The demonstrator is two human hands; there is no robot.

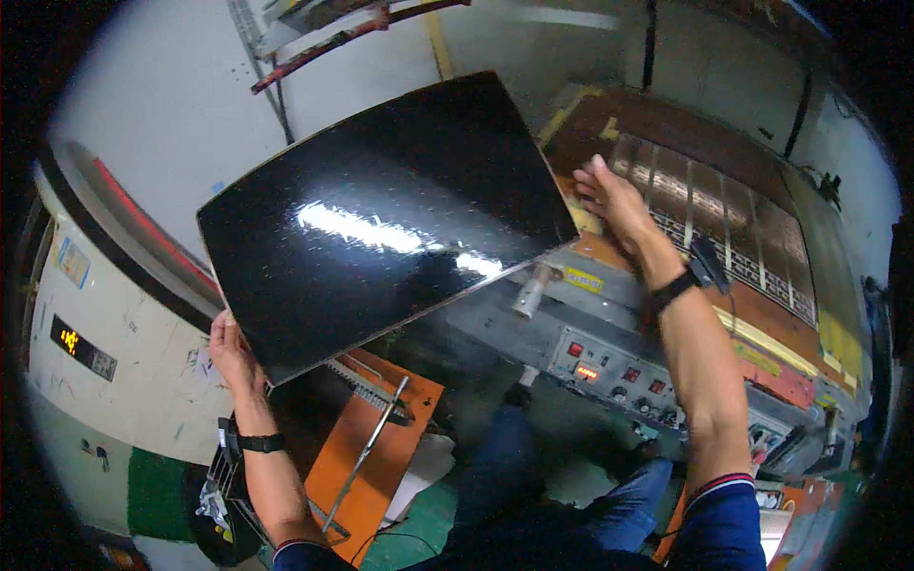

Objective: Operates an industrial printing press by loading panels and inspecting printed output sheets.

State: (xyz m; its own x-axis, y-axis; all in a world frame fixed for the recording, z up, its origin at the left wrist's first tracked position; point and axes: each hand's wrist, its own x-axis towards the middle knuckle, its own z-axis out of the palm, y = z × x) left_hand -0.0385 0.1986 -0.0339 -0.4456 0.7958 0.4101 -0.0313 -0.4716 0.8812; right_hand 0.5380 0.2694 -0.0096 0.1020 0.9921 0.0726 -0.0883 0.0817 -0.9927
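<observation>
A large glossy black sheet (pixel 390 228) hangs tilted in front of me, with a bright glare streak and small scratches across its face. My left hand (pixel 235 354) grips its lower left edge; some of the fingers are hidden behind it. Just off the sheet's right edge is my right hand (pixel 611 195), its fingers loosely bent and apart, with nothing visible in them. Behind that hand lies a machine bed (pixel 714 224) with a brown surface and an inset panel of metal strips.
A grey control panel (pixel 614 376) with red switches and knobs fronts the machine. Below the sheet, an orange board (pixel 367 457) carries a metal rod (pixel 367 455). At left stands a pale cabinet (pixel 124 314) with a lit display. A black bin (pixel 221 533) sits lower left.
</observation>
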